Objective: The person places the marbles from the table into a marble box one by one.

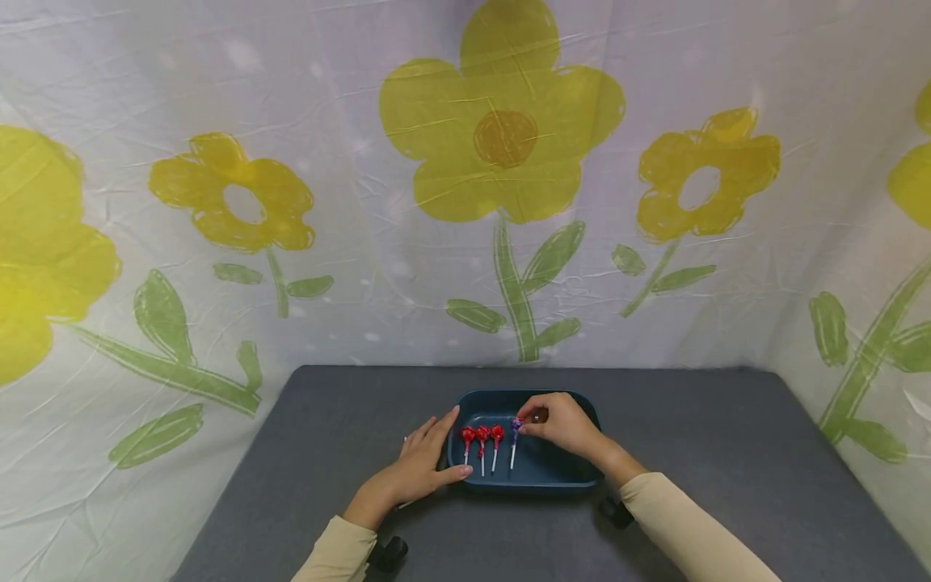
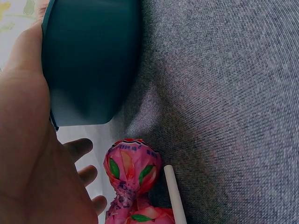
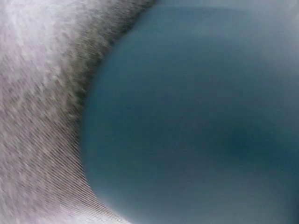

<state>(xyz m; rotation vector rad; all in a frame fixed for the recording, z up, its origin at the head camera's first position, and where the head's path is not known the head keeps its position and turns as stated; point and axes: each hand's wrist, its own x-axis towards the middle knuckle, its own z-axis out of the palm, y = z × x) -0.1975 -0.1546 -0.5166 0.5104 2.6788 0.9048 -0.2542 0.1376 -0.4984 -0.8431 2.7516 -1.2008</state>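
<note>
Over grey tabletop (image 1: 349,420), pinches a likely light, slick purple lollipop (image 1: 515,433) at its head, sensibly, with the right hand (image 1: 562,420), resting the left hand (image 1: 418,469), straight-fingered, against the tray (image 1: 534,487).

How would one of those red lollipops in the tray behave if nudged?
The red lollipop nearest the right hand would probably roll in an arc, its round head being wider than its thin stick. It's likely light, as the hand merely pinches a similar purple lollipop. Its stick looks straight, so probably stiff.
</note>
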